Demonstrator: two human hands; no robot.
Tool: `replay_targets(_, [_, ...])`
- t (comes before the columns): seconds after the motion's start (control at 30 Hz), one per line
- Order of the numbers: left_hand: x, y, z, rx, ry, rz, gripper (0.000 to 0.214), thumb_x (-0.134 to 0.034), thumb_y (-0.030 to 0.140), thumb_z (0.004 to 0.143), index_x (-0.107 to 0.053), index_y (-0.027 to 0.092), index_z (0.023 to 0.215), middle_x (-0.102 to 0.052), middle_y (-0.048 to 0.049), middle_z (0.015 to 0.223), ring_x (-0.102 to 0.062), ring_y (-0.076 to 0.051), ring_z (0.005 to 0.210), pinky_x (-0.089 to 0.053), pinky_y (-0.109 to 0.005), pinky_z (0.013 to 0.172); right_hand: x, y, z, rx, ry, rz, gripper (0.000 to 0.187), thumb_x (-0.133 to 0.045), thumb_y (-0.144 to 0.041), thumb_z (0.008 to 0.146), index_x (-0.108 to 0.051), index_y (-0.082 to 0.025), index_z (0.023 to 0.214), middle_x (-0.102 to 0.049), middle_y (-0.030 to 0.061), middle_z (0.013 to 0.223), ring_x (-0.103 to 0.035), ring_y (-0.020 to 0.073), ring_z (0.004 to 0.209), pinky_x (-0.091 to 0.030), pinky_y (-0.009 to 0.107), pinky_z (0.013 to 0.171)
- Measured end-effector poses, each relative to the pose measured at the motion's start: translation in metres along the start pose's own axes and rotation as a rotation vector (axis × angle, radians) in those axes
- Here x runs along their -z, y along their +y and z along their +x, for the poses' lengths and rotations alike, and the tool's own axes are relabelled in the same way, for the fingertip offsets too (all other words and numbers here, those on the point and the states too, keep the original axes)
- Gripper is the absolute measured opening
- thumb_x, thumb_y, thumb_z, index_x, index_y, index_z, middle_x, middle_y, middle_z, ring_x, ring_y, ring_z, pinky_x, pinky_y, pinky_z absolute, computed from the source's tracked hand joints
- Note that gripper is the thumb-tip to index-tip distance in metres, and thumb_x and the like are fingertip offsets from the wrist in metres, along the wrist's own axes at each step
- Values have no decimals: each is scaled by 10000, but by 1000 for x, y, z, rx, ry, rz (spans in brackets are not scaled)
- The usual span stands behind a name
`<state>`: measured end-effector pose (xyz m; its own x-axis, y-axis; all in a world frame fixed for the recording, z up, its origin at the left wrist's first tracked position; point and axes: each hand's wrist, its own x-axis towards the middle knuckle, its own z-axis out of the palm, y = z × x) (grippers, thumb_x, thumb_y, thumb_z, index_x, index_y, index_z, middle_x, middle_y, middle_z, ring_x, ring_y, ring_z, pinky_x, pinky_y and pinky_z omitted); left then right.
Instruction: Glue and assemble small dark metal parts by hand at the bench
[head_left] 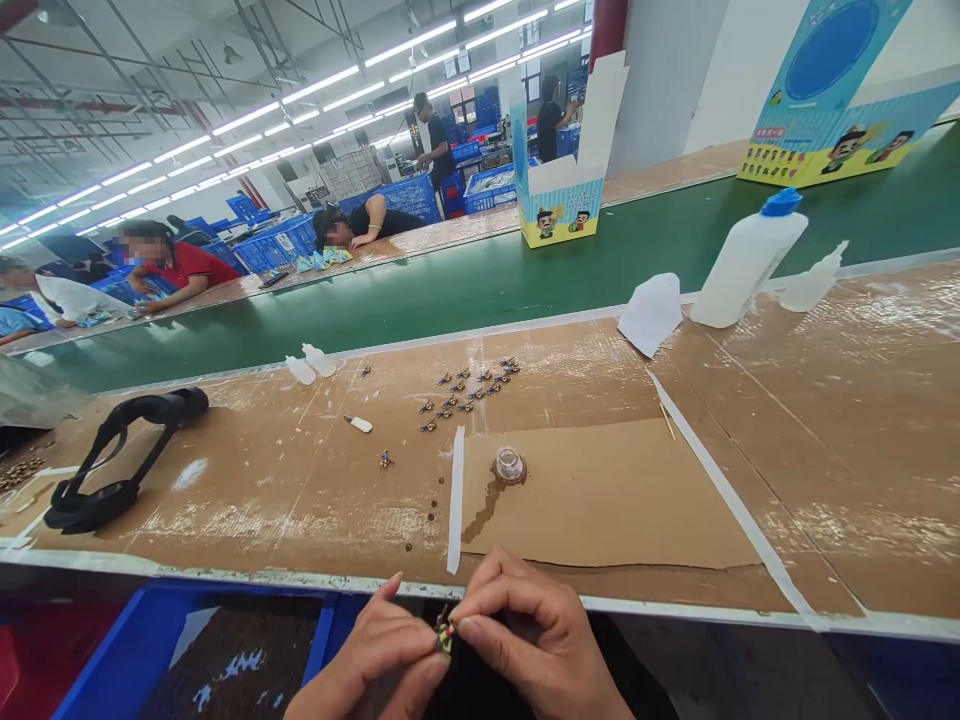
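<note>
Below the bench's front edge, my left hand and my right hand meet, fingers pinched together on one tiny toy figure in yellow, red and dark colours. Both hands are closed on it. Farther out on the brown cardboard-covered bench, several similar small figures stand in loose rows. A single one stands apart nearer me. A small clear round dish rests on a loose cardboard sheet, with a dark stain running from it.
A white squeeze bottle with a blue cap, a small clear bottle and a white paper sit far right. Two tiny bottles and a black strap lie left. A blue bin is below. People sit beyond the green conveyor.
</note>
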<state>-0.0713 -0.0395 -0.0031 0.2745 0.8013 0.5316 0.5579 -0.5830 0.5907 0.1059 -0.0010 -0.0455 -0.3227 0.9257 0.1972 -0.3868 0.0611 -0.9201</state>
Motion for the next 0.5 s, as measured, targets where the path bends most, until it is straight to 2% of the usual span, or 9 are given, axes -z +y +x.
replay_targets(0.13, [-3, -13, -7, -129, -35, 139, 454, -682, -25, 716, -589, 180, 1110, -732, 41, 838, -711, -92, 756, -404, -288, 1074, 0, 4, 3, -166, 39, 136, 146, -723, -342, 781, -755, -213, 721, -576, 0, 709, -500, 127, 688, -366, 252, 661])
replay_targets(0.27, [-15, -16, -16, -92, 1, 191, 434, -678, -7, 728, -581, 190, 1103, -740, 41, 846, -707, -84, 751, -384, -272, 1084, 1, 3, 5, -302, 39, 192, 184, -720, -331, 784, -717, -187, 668, -531, -22, 685, -439, 109, 656, -332, 244, 654])
replay_targets(0.33, [-18, -16, -18, -77, 37, 184, 416, -671, 2, 738, -587, 199, 1095, -743, 44, 861, -703, -79, 753, -374, -261, 1090, 1, 4, 6, -320, 32, 204, 187, -724, -332, 777, -711, -182, 666, -531, -22, 688, -435, 110, 655, -330, 247, 655])
replay_targets(0.5, [-21, -17, -21, -60, 35, 146, 436, -674, -13, 735, -592, 195, 1110, -740, 45, 884, -700, -80, 773, -388, -265, 1087, 1, 5, 7, -310, 27, 184, 193, -722, -337, 777, -708, -182, 663, -532, -21, 682, -440, 114, 658, -329, 248, 646])
